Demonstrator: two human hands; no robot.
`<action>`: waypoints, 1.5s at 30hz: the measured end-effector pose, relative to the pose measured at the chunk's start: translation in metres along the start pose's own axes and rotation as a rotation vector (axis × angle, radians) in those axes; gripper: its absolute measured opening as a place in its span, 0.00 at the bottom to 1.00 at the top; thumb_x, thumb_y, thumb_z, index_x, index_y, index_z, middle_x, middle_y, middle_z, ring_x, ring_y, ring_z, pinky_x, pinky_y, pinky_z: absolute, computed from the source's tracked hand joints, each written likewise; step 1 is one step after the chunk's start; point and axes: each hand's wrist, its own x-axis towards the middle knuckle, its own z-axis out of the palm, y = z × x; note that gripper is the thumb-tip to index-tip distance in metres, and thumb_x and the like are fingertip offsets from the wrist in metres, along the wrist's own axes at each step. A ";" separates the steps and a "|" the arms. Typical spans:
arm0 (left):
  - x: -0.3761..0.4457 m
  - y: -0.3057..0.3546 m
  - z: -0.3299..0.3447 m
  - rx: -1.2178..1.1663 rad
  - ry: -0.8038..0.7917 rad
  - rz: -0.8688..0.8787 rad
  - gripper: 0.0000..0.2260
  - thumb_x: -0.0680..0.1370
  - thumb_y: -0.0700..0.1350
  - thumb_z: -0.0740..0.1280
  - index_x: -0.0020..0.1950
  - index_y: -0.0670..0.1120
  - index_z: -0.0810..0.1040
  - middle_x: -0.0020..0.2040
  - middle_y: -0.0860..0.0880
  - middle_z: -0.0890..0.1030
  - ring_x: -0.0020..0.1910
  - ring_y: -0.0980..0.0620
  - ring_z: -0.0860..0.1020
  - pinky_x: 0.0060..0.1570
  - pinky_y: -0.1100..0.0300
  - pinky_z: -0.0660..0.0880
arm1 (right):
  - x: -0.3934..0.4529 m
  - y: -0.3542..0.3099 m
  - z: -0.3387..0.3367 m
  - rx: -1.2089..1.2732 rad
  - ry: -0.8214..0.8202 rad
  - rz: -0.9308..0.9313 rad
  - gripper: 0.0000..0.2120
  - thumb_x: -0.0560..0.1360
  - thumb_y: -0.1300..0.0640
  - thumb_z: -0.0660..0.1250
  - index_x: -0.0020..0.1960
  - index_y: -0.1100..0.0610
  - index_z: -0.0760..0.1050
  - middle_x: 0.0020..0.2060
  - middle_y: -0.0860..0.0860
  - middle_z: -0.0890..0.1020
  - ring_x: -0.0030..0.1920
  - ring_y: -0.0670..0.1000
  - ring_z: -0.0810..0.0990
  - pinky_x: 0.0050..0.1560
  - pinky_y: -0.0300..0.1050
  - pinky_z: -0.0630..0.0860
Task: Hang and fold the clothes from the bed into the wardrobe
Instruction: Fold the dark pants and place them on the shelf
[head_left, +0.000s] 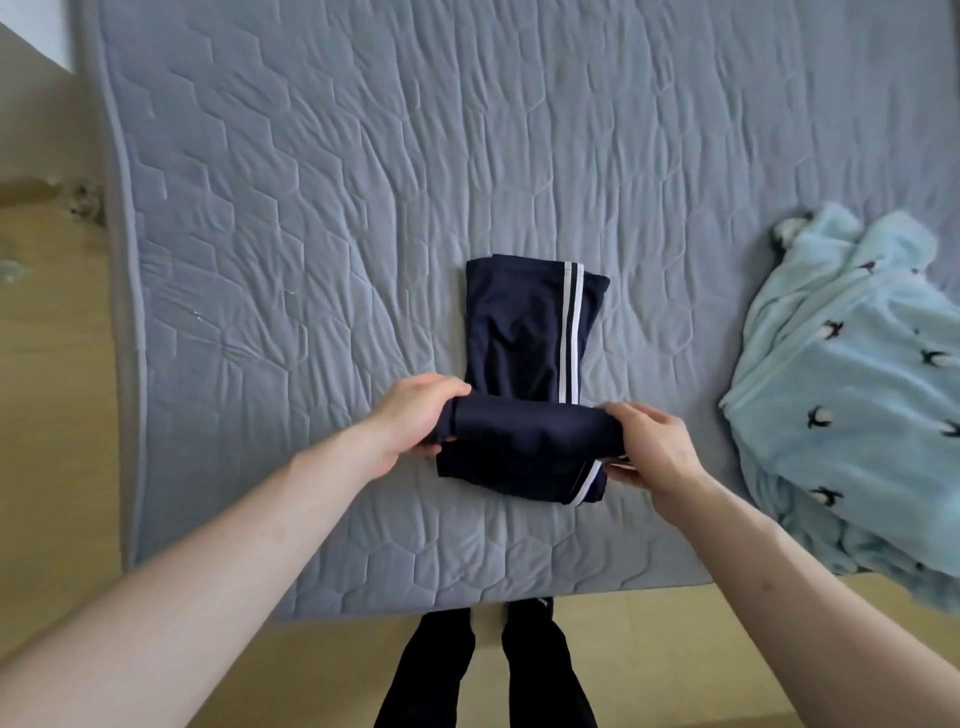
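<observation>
Head view: navy trousers (524, 332) rolled between both gripping hands (535, 431).

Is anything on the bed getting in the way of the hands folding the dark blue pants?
No. The left hand and right hand already grip the navy pants at both sides. The fluffy light blue garment lies apart, off to the right. The wardrobe is not in view.
</observation>
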 end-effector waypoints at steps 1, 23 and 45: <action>0.006 0.011 -0.001 -0.026 0.008 -0.009 0.16 0.71 0.55 0.71 0.52 0.47 0.85 0.38 0.50 0.82 0.30 0.54 0.79 0.28 0.62 0.71 | 0.006 -0.012 0.001 0.022 -0.001 -0.004 0.07 0.76 0.51 0.70 0.45 0.54 0.84 0.32 0.47 0.84 0.29 0.49 0.83 0.31 0.41 0.80; 0.182 0.134 0.050 1.177 0.182 0.516 0.54 0.64 0.69 0.73 0.83 0.50 0.53 0.82 0.50 0.60 0.79 0.44 0.60 0.75 0.47 0.62 | 0.073 0.093 0.047 0.023 0.160 0.112 0.40 0.68 0.41 0.80 0.71 0.52 0.65 0.60 0.47 0.78 0.57 0.48 0.79 0.62 0.49 0.74; 0.114 -0.063 -0.017 0.593 -0.021 -0.163 0.38 0.60 0.74 0.74 0.60 0.51 0.84 0.55 0.55 0.86 0.56 0.53 0.83 0.63 0.55 0.77 | 0.113 0.085 0.009 0.181 0.022 -0.088 0.39 0.70 0.43 0.80 0.75 0.44 0.66 0.57 0.40 0.83 0.52 0.40 0.85 0.52 0.38 0.79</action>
